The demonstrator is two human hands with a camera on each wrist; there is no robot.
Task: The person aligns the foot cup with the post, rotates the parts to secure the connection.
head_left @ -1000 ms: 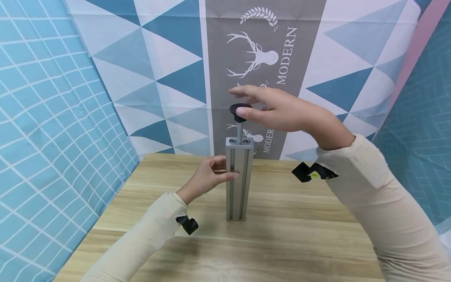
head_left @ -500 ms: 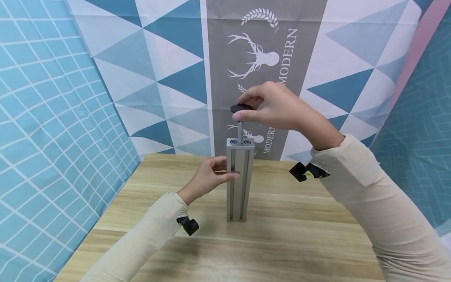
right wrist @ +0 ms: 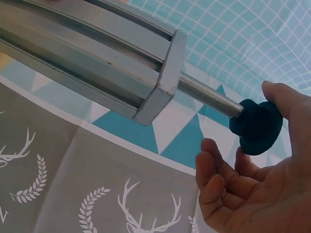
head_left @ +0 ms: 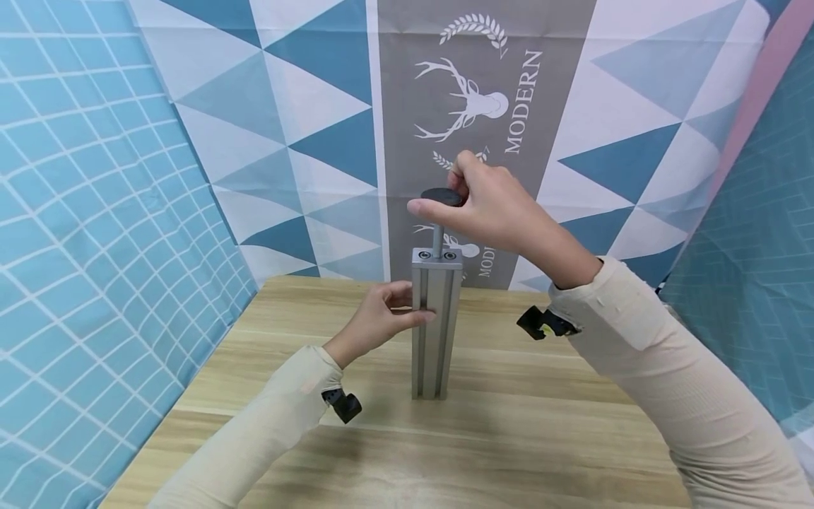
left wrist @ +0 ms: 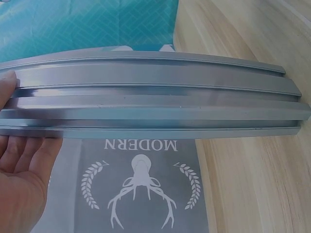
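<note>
A gray metal bar (head_left: 432,353) stands up tall near the middle of the wooden tabletop (head_left: 559,410), with its bottom end on the wood. Long grooves run down its sides. The left hand (head_left: 377,319) holds the bar partway up. Its thumb lies across the front, and its other fingers (left wrist: 29,153) are on the other side, so the bar is pinched between them. A flat cap (head_left: 437,264) covers the top of the bar. Two round bolts (head_left: 425,255) sit in the cap, one on each side of a screw (head_left: 438,242). The screw sticks straight up out of the cap, and the right wrist view shows the ridges that wind around it. A black knob (head_left: 441,196) with a flat, round top sits on the end of the screw, well above the cap. The right hand (head_left: 492,208) holds the knob between its thumb and a bent finger. The thumb lies along the near side, with its tip poking out past the edge. The right wrist view shows more fingers curled in, near the screw but apart from it. Each arm has a cream sleeve (head_left: 273,420) and a small black clip (head_left: 342,405) at the wrist. At the back hangs a cloth (head_left: 477,106) with triangles, white deer and the word MODERN. A blue sheet (head_left: 95,177) with white lines hangs on the left.
</note>
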